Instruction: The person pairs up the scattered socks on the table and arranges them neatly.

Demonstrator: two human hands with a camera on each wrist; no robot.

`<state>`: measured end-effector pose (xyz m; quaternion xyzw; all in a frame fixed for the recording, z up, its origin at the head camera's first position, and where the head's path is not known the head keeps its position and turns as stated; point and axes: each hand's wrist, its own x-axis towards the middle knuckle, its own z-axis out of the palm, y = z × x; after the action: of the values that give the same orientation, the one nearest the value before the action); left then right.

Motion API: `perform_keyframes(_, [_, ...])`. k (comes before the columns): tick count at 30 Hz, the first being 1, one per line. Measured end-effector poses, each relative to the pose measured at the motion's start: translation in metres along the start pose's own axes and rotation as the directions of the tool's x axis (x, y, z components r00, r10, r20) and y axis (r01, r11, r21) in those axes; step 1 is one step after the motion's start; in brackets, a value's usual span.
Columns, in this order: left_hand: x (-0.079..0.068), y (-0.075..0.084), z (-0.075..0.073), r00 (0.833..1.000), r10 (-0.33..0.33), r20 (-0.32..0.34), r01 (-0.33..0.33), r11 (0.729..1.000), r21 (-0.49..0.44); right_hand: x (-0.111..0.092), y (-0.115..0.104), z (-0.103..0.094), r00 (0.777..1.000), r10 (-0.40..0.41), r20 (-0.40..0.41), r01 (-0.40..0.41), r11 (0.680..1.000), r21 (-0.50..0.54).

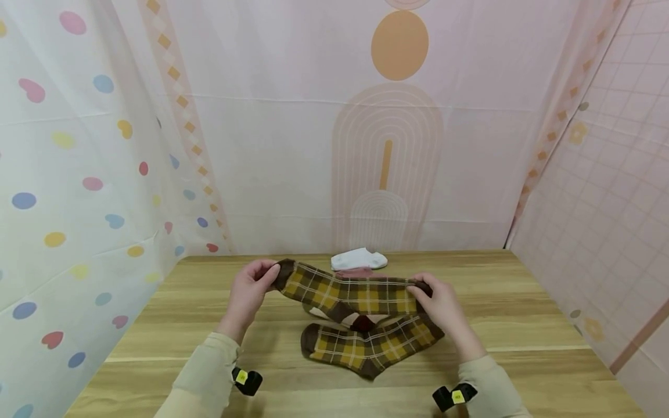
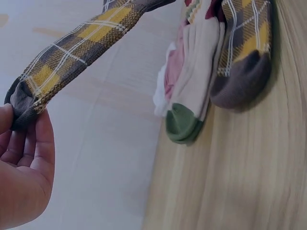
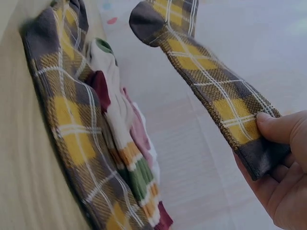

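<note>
A brown and yellow plaid sock (image 1: 316, 287) is stretched in the air between both hands. My left hand (image 1: 250, 296) pinches its dark toe, also seen in the left wrist view. At the other end, my right hand (image 1: 444, 305) grips the dark cuff (image 3: 264, 155) between thumb and fingers. A matching plaid sock (image 1: 350, 348) lies flat on the table below, its toe towards the left. Behind that one are cream socks (image 2: 194, 72) with green toes and maroon heels, partly hidden in the head view by the raised sock.
Farther back on the wooden table (image 1: 209, 302) lie a pink sock (image 1: 354, 272) and a white low-cut sock (image 1: 359, 259), close together. Patterned cloth (image 1: 272, 162) hangs along the table's back edge, with more cloth on both sides.
</note>
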<state>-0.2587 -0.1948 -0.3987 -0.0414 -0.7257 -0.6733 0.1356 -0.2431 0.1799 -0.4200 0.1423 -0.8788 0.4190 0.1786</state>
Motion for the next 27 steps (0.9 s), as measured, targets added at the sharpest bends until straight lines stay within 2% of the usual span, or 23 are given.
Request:
perform_keyframes(15, [-0.008,0.012,0.004,0.999,0.048,0.022,-0.046,0.998,-0.046,0.004,0.001,-0.023,0.999,0.037,-0.027,-0.037,0.999,0.023])
perform_keyframes(22, [-0.014,0.014,0.008,0.998,0.020,0.057,-0.019,1.000,-0.022,0.001,0.001,-0.034,0.995,0.096,-0.014,-0.094,0.989,0.115])
perform_keyframes(27, [-0.019,0.011,0.012,0.995,0.001,0.104,-0.004,1.000,0.026,0.000,0.002,-0.042,0.995,0.102,-0.009,-0.100,0.987,0.126])
